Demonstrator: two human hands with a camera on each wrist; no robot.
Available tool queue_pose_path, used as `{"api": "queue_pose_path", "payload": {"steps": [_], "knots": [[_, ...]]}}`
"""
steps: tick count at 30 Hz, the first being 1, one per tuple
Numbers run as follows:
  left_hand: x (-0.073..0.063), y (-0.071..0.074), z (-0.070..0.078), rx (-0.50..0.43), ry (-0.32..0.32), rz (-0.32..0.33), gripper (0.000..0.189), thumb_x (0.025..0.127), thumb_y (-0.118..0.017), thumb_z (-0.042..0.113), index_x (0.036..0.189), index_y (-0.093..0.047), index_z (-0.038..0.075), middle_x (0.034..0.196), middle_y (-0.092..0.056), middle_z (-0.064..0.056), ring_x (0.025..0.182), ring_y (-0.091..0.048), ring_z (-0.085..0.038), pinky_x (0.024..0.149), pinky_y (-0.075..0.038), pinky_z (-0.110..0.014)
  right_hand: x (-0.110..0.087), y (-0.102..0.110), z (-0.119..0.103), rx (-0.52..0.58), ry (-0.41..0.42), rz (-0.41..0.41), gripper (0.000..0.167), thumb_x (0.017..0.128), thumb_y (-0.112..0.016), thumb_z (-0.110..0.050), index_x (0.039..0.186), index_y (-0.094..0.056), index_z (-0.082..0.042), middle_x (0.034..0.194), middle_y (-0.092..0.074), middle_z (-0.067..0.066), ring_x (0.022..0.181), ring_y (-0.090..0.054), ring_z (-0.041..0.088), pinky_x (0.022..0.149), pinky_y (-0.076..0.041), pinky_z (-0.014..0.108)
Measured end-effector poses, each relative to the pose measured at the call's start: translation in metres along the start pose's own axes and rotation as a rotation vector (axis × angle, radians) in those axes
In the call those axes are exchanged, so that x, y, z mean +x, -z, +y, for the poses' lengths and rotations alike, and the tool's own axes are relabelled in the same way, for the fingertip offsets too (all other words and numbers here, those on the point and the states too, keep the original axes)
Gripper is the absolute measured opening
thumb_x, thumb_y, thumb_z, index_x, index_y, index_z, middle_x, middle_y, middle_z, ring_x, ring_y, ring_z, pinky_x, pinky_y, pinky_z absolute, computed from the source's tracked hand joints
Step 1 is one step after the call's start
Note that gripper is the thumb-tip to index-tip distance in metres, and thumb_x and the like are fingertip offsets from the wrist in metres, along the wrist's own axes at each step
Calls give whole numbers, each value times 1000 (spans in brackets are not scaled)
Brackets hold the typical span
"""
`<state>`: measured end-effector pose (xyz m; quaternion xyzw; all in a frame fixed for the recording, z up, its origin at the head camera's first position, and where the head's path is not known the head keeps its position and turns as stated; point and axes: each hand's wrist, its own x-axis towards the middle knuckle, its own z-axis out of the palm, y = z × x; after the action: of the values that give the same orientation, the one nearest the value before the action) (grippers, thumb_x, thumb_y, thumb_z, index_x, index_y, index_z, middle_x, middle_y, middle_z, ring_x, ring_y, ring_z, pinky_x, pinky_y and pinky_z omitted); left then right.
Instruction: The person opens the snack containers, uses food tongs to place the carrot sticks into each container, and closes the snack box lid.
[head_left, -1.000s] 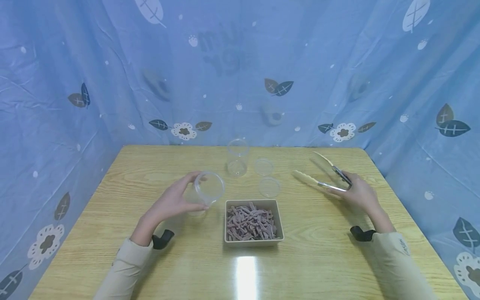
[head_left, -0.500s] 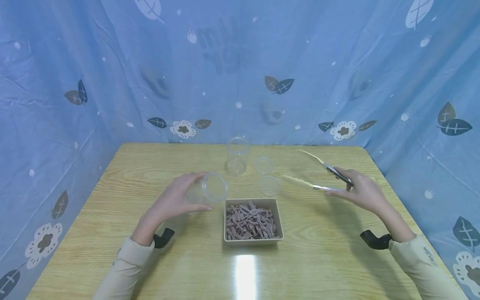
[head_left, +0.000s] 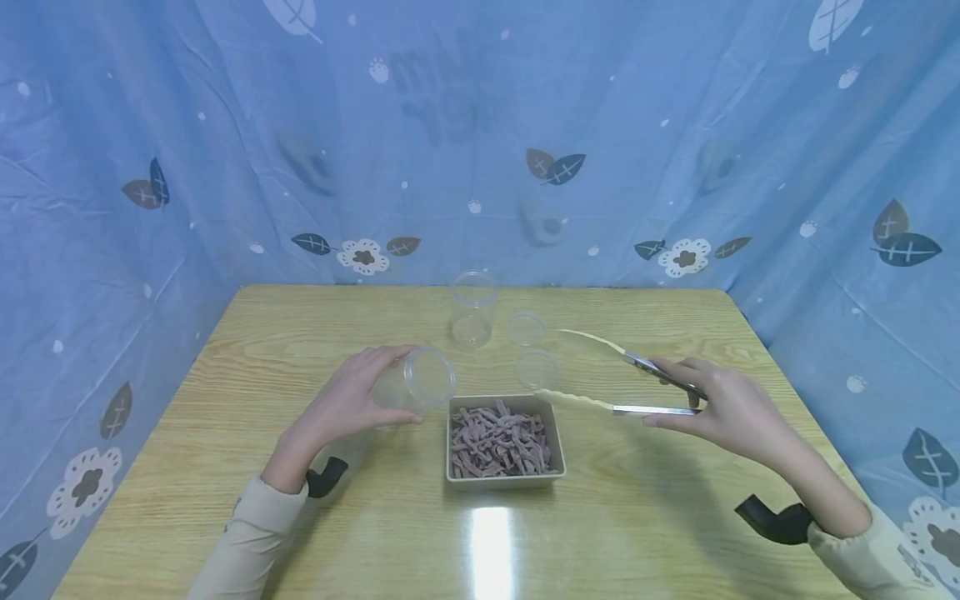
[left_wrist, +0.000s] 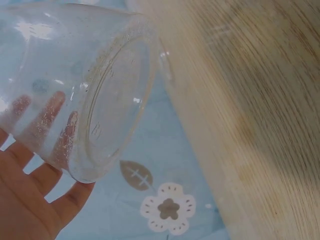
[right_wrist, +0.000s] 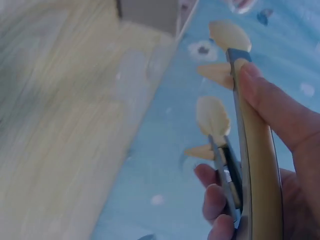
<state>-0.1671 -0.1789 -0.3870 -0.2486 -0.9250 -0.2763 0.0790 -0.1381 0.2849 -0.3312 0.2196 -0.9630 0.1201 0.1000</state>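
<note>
Head view: your left hand (head_left: pixel 348 397) clamped round a tilted clear jar (head_left: pixel 411 382); your right hand (head_left: pixel 731 410) clamped on spread tongs (head_left: pixel 647 410) near the beige box (head_left: pixel 506 482)

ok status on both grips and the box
Left grip on tilted jar. Right grip holds tongs, tips apart. Box uncovered, strips inside. Lids behind it, not blocking.

Looking forward and down from head, taking in table (head_left: pixel 622 517) and curtain (head_left: pixel 480 150) from farther back. Facing held clear jar (left_wrist: pixel 80 95) up close from left wrist, tongs (right_wrist: pixel 261 170) likewise from right; sharing both with head view.
</note>
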Motion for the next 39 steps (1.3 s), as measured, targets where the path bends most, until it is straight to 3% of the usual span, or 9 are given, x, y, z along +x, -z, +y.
{"api": "queue_pose_path", "payload": {"steps": [4,11,17,30,39], "knots": [[0,-1,-1,2,5,-2,91,60,-76,61,137,-43,24,129,-54,1,118,-48,-24,102,-36,-52,-7,6,-18,-30,25,4,68,67,-74,-54,123,-61,-19,73,-49,-14,51,-34,-2,39,-25,17],[-1,-1,-1,2,9,-10,90,60,-78,58,136,-43,25,127,-55,2,117,-49,-23,100,-37,-51,-13,9,-39,-50,95,-19,63,67,-72,-59,117,-65,-21,87,-62,-12,50,-35,-7,40,-26,15],[-1,-1,-1,5,12,-18,91,60,-76,61,137,-43,25,128,-55,1,117,-49,-23,101,-36,-51,-13,3,-47,-48,171,-27,61,68,-71,-59,115,-66,-22,88,-65,-9,48,-32,-11,39,-24,13],[0,-4,-2,7,-8,-17,91,60,-73,66,137,-42,27,127,-56,3,115,-50,-21,101,-36,-50,-11,0,-66,-123,132,-114,65,68,-63,-68,115,-66,-23,89,-65,-8,51,-38,-6,38,-26,16],[1,-4,-1,0,-12,-23,91,60,-73,65,137,-43,26,128,-55,3,115,-49,-21,102,-36,-50,-3,7,-80,-172,141,-186,70,69,-58,-72,113,-67,-19,77,-55,-10,45,-30,-2,36,-23,16]]}}
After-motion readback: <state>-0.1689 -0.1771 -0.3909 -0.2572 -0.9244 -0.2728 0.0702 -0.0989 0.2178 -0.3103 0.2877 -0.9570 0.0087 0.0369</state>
